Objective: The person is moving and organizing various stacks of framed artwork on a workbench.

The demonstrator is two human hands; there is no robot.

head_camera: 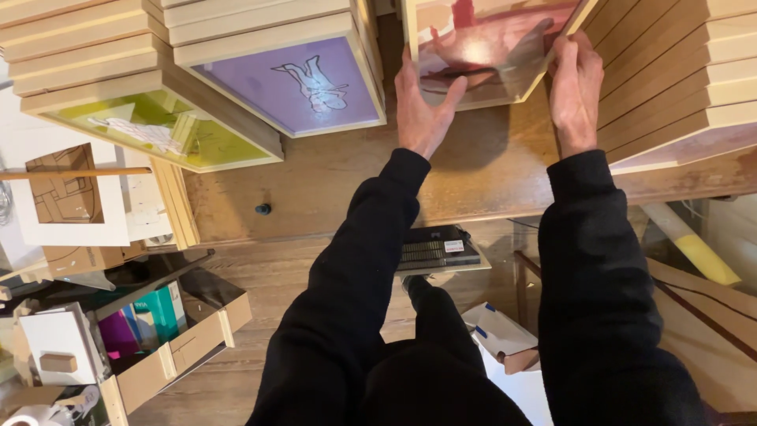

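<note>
Head view: as you look down from the head camera, both your hands grip 1 wooden-framed panel at the top of the picture.
Left hand: your left hand [420, 102] lies flat against the near left edge of the pink framed panel [493, 47], fingers [408, 67] spread and pointing up, thumb angled out along the lower edge.
Right hand: your right hand [574, 87] clasps the panel's right edge, fingers pressed together and curled over the frame.
Panel: it stands tilted on the wooden surface [331, 177], glossy, with your hands' shadow on its face.
Neighbours: a purple framed panel [296, 83] with a pale figure drawing sits just left of it; a yellow-green framed panel [158, 130] lies further left.
Right side: a stack of wooden frames [670, 71] leans just beside your right hand.
Floor: an open cardboard box [169, 339] sits well below, at lower left.
</note>
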